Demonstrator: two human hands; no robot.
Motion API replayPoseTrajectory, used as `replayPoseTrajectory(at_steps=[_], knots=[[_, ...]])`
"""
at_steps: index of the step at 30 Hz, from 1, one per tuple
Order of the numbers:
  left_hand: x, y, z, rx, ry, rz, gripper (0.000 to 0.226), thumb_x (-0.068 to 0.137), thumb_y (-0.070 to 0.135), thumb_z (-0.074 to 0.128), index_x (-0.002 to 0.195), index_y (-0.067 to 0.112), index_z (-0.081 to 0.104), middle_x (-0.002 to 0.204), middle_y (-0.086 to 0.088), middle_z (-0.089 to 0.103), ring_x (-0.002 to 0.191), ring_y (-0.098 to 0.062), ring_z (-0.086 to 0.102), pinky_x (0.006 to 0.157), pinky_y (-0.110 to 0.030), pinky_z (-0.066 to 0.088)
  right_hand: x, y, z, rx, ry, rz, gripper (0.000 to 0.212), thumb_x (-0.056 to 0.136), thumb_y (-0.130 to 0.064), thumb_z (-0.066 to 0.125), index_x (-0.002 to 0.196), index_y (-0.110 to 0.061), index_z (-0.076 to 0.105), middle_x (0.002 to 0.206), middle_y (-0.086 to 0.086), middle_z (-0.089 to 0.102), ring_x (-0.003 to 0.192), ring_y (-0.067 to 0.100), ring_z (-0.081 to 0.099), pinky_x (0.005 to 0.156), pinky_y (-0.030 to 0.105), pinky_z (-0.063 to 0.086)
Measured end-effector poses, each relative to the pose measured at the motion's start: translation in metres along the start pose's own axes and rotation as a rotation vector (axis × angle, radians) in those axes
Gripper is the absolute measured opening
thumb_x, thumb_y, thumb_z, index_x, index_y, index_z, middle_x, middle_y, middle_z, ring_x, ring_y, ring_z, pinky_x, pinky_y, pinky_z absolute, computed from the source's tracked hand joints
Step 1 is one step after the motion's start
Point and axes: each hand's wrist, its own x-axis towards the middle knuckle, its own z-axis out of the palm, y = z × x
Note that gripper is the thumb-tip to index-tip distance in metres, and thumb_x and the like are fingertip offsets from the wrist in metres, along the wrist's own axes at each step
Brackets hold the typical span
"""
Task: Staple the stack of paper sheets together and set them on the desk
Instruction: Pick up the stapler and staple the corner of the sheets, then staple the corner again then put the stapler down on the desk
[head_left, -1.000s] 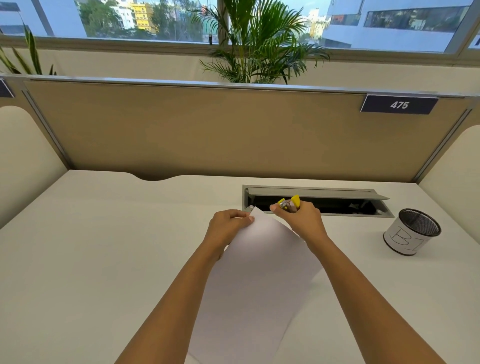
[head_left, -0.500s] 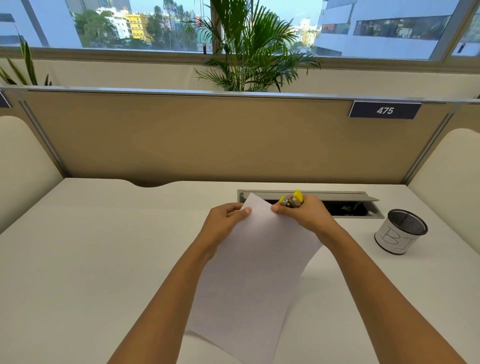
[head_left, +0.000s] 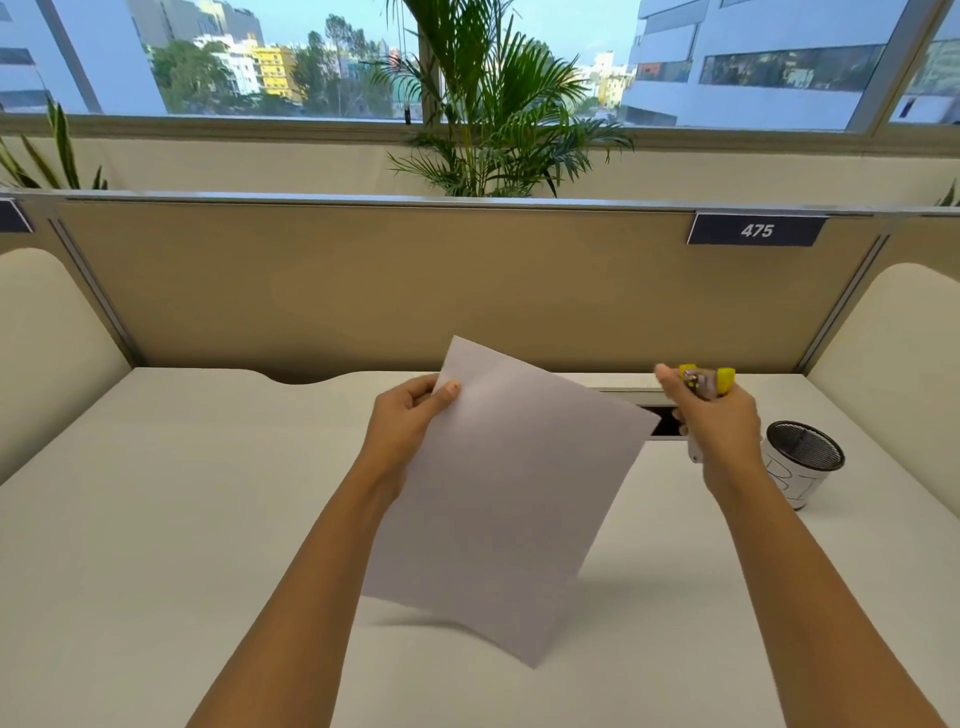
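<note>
The left hand (head_left: 410, 431) is pinching the paper stack (head_left: 509, 499) above the worktop (head_left: 156, 519) while the right hand (head_left: 719, 421) is gripping the stapler (head_left: 707, 382) well apart, so stapling looks finished and only setting down is remaining.

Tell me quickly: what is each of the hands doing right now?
Left hand: closed, pinching the paper sheets above the desk.
Right hand: closed around the yellow stapler.

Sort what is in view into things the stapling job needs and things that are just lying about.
Needed for the job:
paper sheets, held by the left hand
stapler, gripped in the right hand
desk

Just lying about:
mesh cup
cable tray
475 sign
palm plant
</note>
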Motion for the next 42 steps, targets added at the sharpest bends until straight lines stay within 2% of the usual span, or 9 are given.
replayPoseTrajectory(at_steps=[3, 7, 10, 13, 20, 26, 35, 39, 42], knots=[[0.001, 0.006, -0.003, -0.046, 0.025, 0.016, 0.011, 0.084, 0.023, 0.065, 0.092, 0.019, 0.071, 0.089, -0.004, 0.074, 0.077, -0.02, 0.068, 0.075, -0.036, 0.056, 0.005, 0.035, -0.011, -0.092, -0.048, 0.176, 0.052, 0.084, -0.049, 0.058, 0.098, 0.001, 0.058, 0.076, 0.01, 0.053, 0.055, 0.016, 0.043, 0.051, 0.027, 0.034], [0.002, 0.01, -0.002, -0.065, 0.035, 0.038, 0.014, 0.084, 0.023, 0.065, 0.094, 0.016, 0.071, 0.086, -0.003, 0.072, 0.074, -0.018, 0.066, 0.073, -0.034, 0.055, 0.006, 0.096, -0.011, -0.228, -0.084, 0.438, 0.054, 0.092, -0.047, 0.046, 0.107, 0.005, 0.051, 0.079, 0.015, 0.052, 0.062, 0.022, 0.046, 0.059, 0.033, 0.038], [0.004, 0.01, -0.001, -0.085, 0.045, 0.043, 0.012, 0.085, 0.023, 0.064, 0.092, 0.016, 0.071, 0.083, -0.001, 0.072, 0.07, -0.016, 0.066, 0.07, -0.032, 0.056, 0.001, 0.133, -0.009, -0.481, -0.07, 0.509, 0.056, 0.094, -0.039, 0.046, 0.128, 0.005, 0.04, 0.122, 0.027, 0.049, 0.102, 0.038, 0.052, 0.088, 0.042, 0.042], [0.005, 0.008, -0.001, -0.092, 0.054, 0.041, 0.015, 0.086, 0.024, 0.063, 0.095, 0.014, 0.07, 0.086, -0.004, 0.071, 0.07, -0.016, 0.066, 0.068, -0.031, 0.057, -0.015, 0.151, -0.011, -0.711, -0.032, 0.393, 0.046, 0.093, -0.026, 0.052, 0.126, 0.005, 0.045, 0.126, 0.032, 0.046, 0.117, 0.043, 0.044, 0.096, 0.041, 0.038], [0.007, 0.007, 0.003, -0.129, 0.041, 0.012, 0.02, 0.086, 0.024, 0.062, 0.1, 0.012, 0.069, 0.088, -0.002, 0.072, 0.07, -0.014, 0.068, 0.065, -0.03, 0.058, -0.046, 0.172, -0.02, -0.827, 0.027, 0.196, 0.04, 0.077, -0.021, 0.074, 0.108, 0.001, 0.058, 0.102, 0.022, 0.049, 0.091, 0.04, 0.056, 0.068, 0.036, 0.041], [0.007, 0.009, 0.004, -0.143, 0.028, 0.007, 0.018, 0.085, 0.023, 0.063, 0.098, 0.012, 0.069, 0.084, -0.001, 0.073, 0.069, -0.014, 0.068, 0.066, -0.031, 0.057, -0.051, 0.187, -0.021, -0.859, 0.046, 0.118, 0.031, 0.079, -0.021, 0.073, 0.101, -0.003, 0.061, 0.088, 0.012, 0.045, 0.08, 0.033, 0.052, 0.063, 0.032, 0.039], [0.006, 0.011, 0.005, -0.186, 0.025, 0.007, 0.014, 0.086, 0.022, 0.062, 0.094, 0.015, 0.07, 0.077, 0.004, 0.073, 0.065, -0.011, 0.068, 0.06, -0.025, 0.058, -0.049, 0.192, -0.017, -0.995, 0.023, 0.14, 0.06, 0.071, -0.038, 0.077, 0.113, 0.001, 0.06, 0.104, 0.025, 0.053, 0.095, 0.041, 0.052, 0.074, 0.043, 0.046], [0.006, 0.014, 0.007, -0.291, 0.044, -0.016, 0.013, 0.086, 0.021, 0.061, 0.094, 0.015, 0.069, 0.078, 0.005, 0.074, 0.066, -0.012, 0.069, 0.061, -0.027, 0.059, -0.054, 0.156, 0.008, -0.732, 0.172, -0.083, 0.069, 0.073, -0.042, 0.074, 0.128, -0.006, 0.052, 0.121, 0.021, 0.05, 0.105, 0.041, 0.047, 0.086, 0.047, 0.042], [0.006, 0.016, 0.01, -0.4, 0.065, -0.059, 0.02, 0.087, 0.022, 0.061, 0.103, 0.014, 0.067, 0.087, 0.003, 0.073, 0.069, -0.012, 0.069, 0.062, -0.028, 0.059, -0.072, 0.121, 0.037, -0.18, 0.085, 0.057, 0.076, 0.07, -0.052, 0.068, 0.133, -0.018, 0.043, 0.126, 0.011, 0.044, 0.11, 0.029, 0.048, 0.093, 0.036, 0.039]])
